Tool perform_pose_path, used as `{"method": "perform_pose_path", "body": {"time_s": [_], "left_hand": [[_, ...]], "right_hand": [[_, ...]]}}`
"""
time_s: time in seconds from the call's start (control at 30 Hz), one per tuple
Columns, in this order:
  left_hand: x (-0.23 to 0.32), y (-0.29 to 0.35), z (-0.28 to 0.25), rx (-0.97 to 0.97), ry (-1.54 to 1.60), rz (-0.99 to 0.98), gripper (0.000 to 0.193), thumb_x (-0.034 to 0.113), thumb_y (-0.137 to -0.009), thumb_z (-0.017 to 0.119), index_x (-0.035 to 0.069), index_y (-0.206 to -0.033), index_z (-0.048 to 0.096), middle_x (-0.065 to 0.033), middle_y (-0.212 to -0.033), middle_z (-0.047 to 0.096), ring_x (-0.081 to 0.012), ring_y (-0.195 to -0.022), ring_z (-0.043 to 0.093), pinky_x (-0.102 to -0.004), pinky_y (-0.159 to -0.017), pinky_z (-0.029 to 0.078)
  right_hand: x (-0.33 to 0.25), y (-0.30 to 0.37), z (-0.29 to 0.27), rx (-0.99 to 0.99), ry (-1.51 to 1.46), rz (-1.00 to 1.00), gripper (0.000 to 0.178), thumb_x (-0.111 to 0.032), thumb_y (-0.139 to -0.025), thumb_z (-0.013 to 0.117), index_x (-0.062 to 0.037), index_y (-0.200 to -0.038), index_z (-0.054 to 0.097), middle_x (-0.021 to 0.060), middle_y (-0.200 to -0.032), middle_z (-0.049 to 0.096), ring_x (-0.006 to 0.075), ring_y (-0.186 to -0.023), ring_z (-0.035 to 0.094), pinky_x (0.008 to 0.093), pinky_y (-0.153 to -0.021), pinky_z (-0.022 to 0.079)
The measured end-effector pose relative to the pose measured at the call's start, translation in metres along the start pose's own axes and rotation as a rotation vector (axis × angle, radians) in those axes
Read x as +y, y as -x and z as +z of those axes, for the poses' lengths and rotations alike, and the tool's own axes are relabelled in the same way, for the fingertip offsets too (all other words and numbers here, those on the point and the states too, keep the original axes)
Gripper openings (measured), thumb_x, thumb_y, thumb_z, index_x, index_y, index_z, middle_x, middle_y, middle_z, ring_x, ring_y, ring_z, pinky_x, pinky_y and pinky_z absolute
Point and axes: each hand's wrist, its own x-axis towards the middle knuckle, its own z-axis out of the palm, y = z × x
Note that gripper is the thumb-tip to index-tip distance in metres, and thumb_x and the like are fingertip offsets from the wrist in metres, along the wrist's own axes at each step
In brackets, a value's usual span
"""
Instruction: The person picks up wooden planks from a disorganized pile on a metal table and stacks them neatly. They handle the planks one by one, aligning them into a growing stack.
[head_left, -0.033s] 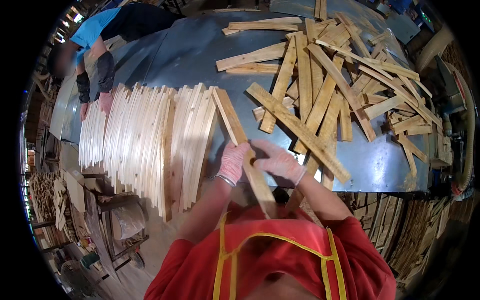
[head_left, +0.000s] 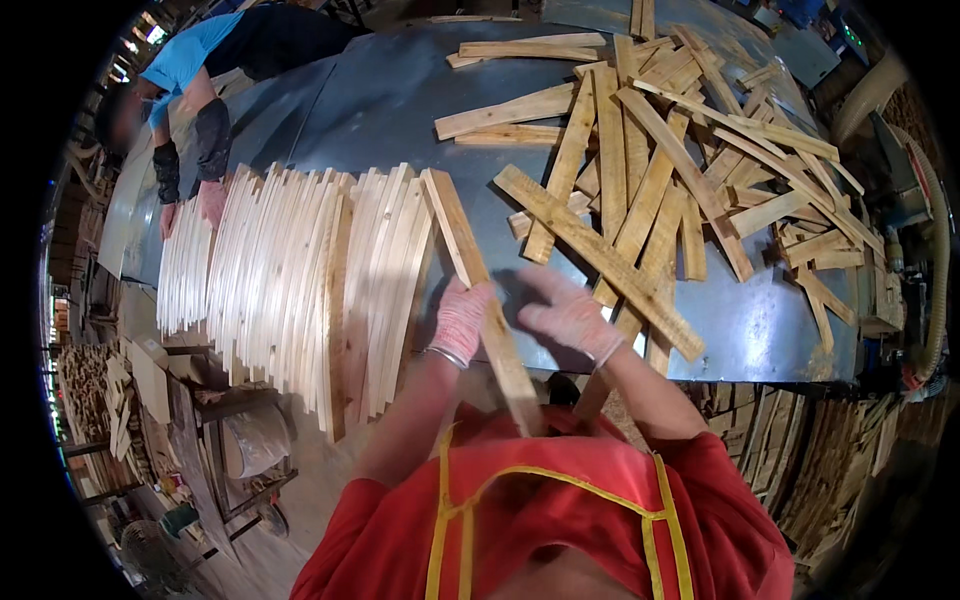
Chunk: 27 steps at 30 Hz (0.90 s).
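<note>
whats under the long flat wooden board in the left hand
The grey metal tabletop shows on both sides of the long flat wooden board, so it likely continues beneath. What the board and the pink-gloved left hand cover directly cannot be seen.

Right hand in pink-and-white knit glove (head_left: 568, 315) is motion-blurred; I can't read its fingers. Rough yellow-brown timber heap (head_left: 610, 150) buries its lower boards, uncountable, plus part of grey metal worktop (head_left: 380, 110).
</note>
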Motion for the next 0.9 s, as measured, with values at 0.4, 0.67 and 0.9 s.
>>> {"method": "perform_pose_path", "body": {"time_s": [0.4,0.67,0.9], "left_hand": [[0.01,0.004,-0.058,0.466,-1.806,0.58,0.068,0.016,-0.084,0.071,0.009,-0.148,0.05,-0.0121,-0.147,0.052,-0.0315,-0.131,0.054,-0.0509,-0.109,0.043],[0.032,0.004,0.026,-0.018,-0.228,0.237,0.077,0.019,-0.088,0.075,0.007,-0.157,0.044,-0.0193,-0.141,0.063,-0.0371,-0.126,0.064,-0.0466,-0.106,0.052],[0.011,0.017,-0.011,0.322,-1.164,0.198,0.074,0.02,-0.083,0.076,0.008,-0.152,0.051,-0.0151,-0.145,0.058,-0.0347,-0.134,0.06,-0.0462,-0.111,0.049]], "right_hand": [[0.068,0.048,-0.057,0.303,0.442,0.384,0.078,-0.029,-0.078,0.083,-0.0036,-0.147,0.056,0.0242,-0.133,0.066,0.043,-0.125,0.063,0.0461,-0.107,0.05],[0.007,-0.019,0.025,-0.071,-0.223,0.124,0.085,-0.039,-0.083,0.08,-0.0001,-0.152,0.051,0.0267,-0.129,0.068,0.0424,-0.122,0.065,0.044,-0.11,0.05],[0.069,-0.084,-0.005,0.46,-0.082,0.33,0.09,-0.044,-0.084,0.082,0.0021,-0.152,0.044,0.0309,-0.138,0.064,0.043,-0.127,0.063,0.0452,-0.108,0.049]]}}
